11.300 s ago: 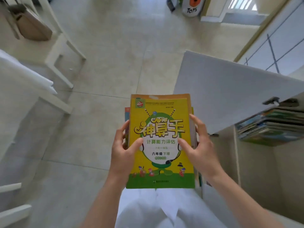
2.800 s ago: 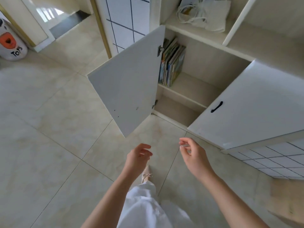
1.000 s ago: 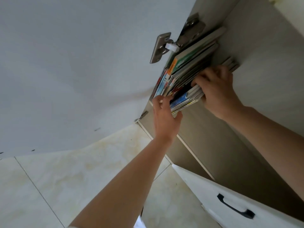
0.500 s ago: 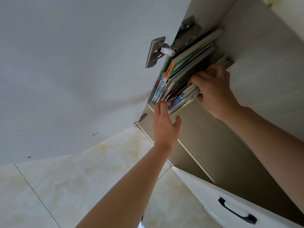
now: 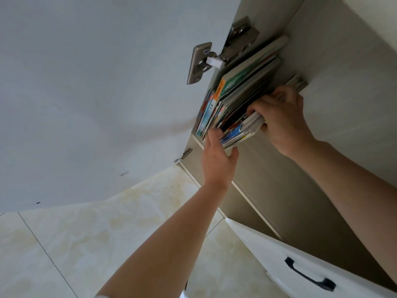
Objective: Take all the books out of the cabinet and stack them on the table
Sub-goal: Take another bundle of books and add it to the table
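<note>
The right hand (image 5: pixel 281 121) was clamped round a bundle of thin books (image 5: pixel 242 130), its fingers (image 5: pixel 261 106) pushed in between that bundle and the rest of the row. The left hand (image 5: pixel 218 158) pressed against the bundle's near end, fingers up against the spines and thumb spread beneath; whether it truly gripped could not be told. The remaining books (image 5: pixel 238 89) leaned together on the cabinet shelf (image 5: pixel 268 168), packed against the left wall under the metal hinge (image 5: pixel 206 61). The open door (image 5: pixel 96 93) stood close on the left, filling most of that side. The right hand hid the far ends of the gripped books. To the right the shelf lay bare. Below right, a white door with a black handle (image 5: pixel 309 274) was cut off by the frame edge, above the tiled floor (image 5: pixel 86 244).
</note>
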`<state>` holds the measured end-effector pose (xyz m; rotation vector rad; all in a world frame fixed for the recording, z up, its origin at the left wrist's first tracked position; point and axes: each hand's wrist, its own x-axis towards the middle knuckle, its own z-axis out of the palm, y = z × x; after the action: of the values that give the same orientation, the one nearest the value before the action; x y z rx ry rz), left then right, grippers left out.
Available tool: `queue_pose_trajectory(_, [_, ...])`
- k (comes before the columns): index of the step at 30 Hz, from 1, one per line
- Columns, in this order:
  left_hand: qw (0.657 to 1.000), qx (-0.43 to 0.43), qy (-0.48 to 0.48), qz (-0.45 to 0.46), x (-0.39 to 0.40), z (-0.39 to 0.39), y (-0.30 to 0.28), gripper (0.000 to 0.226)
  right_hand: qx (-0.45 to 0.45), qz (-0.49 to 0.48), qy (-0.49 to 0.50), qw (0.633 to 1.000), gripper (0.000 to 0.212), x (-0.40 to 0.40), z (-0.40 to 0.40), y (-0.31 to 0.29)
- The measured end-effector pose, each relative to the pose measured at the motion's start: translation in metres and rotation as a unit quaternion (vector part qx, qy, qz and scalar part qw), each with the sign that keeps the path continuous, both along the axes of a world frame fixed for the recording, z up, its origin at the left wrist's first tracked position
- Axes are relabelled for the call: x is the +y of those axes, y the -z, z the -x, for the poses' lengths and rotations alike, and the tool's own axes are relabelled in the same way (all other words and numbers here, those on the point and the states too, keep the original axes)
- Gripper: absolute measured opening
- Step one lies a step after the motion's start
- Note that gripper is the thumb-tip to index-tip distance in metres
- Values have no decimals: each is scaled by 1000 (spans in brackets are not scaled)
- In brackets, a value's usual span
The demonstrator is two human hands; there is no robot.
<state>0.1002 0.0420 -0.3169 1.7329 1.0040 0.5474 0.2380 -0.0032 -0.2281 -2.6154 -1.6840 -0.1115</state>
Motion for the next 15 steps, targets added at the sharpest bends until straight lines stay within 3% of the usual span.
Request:
queue_pose_trajectory(6, [1000,4,-11,-8,-3,-13,7,54,-12,9,-1,1000,34,4,0,-1])
queue_pose_trajectory(10, [999,27,-35,8,-3,-25,4,59,11,80,-1,997,38,13,-5,-17])
queue_pose_trajectory(15, [999,15,-41,23,-6,-20,2,50,35,126,1,991,43,14,5,-29])
